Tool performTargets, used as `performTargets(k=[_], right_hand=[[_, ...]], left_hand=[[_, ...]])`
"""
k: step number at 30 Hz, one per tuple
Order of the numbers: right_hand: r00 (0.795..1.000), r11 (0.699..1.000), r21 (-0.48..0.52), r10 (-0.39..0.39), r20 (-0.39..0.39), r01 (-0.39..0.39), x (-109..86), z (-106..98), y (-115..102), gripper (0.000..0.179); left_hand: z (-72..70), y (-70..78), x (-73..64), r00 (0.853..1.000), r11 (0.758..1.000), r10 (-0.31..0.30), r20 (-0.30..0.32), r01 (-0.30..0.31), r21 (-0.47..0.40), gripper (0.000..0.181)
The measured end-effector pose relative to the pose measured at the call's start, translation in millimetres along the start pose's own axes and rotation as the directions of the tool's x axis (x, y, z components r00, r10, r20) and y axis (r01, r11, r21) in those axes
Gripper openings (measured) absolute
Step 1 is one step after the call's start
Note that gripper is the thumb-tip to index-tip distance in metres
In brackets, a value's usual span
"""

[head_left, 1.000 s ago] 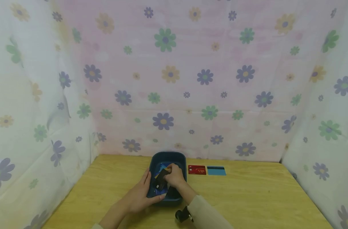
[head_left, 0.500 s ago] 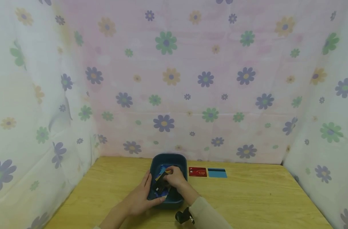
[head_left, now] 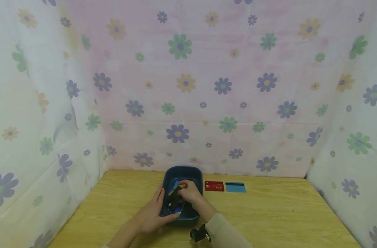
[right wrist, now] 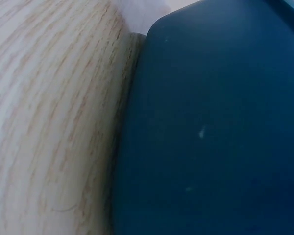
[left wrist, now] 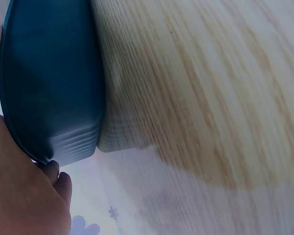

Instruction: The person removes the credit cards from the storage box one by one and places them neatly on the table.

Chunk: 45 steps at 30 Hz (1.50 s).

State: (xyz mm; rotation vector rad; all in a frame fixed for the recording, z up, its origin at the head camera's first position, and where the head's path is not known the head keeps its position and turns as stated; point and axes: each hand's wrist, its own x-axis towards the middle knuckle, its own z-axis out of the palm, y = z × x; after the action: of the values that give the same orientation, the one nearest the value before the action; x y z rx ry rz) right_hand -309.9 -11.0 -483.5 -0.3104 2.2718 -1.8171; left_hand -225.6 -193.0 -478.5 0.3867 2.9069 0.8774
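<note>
A dark blue plastic tub (head_left: 183, 168) stands on the wooden table. My left hand (head_left: 149, 212) holds its left side, fingers along the outer wall and thumb over the near part. In the left wrist view, the fingers of that hand (left wrist: 29, 196) reach round the tub's rim. My right hand (head_left: 189, 193) is inside the tub, its fingertips pinching a black card (head_left: 174, 199) with a small pale square. An orange-yellow edge shows beside the card. Blue items (head_left: 177, 181) lie under it, partly hidden by the hand. The tub's outer wall (right wrist: 210, 98) fills much of the right wrist view.
Right of the tub, a red VIP card (head_left: 214, 186) and a light blue card with a dark stripe (head_left: 236, 187) lie side by side on the table (head_left: 269, 213). A flowered cloth (head_left: 207, 69) encloses the back and sides. A black device (head_left: 197, 234) hangs at the right wrist.
The head view has shifted slightly, moving the scene a little lower. Inside the tub, the right hand has shifted the black card slightly. The left hand keeps its hold on the tub.
</note>
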Motion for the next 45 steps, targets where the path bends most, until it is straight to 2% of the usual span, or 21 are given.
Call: performTargets(k=[11,17,23,26,30,38,45], right_hand=[[1.0,1.0,-0.03,-0.001,0.007,0.001,-3.6,-4.9,-4.9,0.038],[0.999,0.999,-0.007,-0.045,-0.008,0.045,-6.5,-10.6,-13.4,0.041],[0.995,0.991,-0.087,-0.104,-0.012,0.103,-10.8,-19.7,-20.3,0.036],[0.992,0.988,-0.096,-0.122,-0.014,0.121,-15.0,-23.0,-23.8,0.034],[0.992,0.989,-0.065,-0.13,-0.002,0.129,-20.1,-26.1,-27.7,0.035],[0.993,0.985,-0.125,-0.117,0.001,0.116,-28.6,-37.7,-29.4,0.034],[0.994,0.991,-0.074,-0.107,0.01,0.107,-33.0,-48.7,-29.3,0.034]], left_hand=[[4.1,-2.7,4.0,1.0,1.0,0.008,-0.002,-0.008,0.01,0.121],[3.1,-3.9,6.7,1.0,0.999,0.02,-0.008,-0.02,0.033,0.122],[0.0,-1.0,2.6,1.0,0.999,0.026,-0.001,-0.026,0.02,0.121],[-0.6,-0.2,1.8,1.0,0.999,0.029,-0.007,-0.028,0.028,0.12],[-0.8,-0.2,1.2,1.0,0.999,0.028,-0.012,-0.027,0.038,0.12],[2.9,-3.8,2.3,1.0,0.999,-0.003,-0.017,0.003,0.035,0.121],[4.9,-6.4,5.7,1.0,1.0,-0.017,-0.018,0.017,0.027,0.123]])
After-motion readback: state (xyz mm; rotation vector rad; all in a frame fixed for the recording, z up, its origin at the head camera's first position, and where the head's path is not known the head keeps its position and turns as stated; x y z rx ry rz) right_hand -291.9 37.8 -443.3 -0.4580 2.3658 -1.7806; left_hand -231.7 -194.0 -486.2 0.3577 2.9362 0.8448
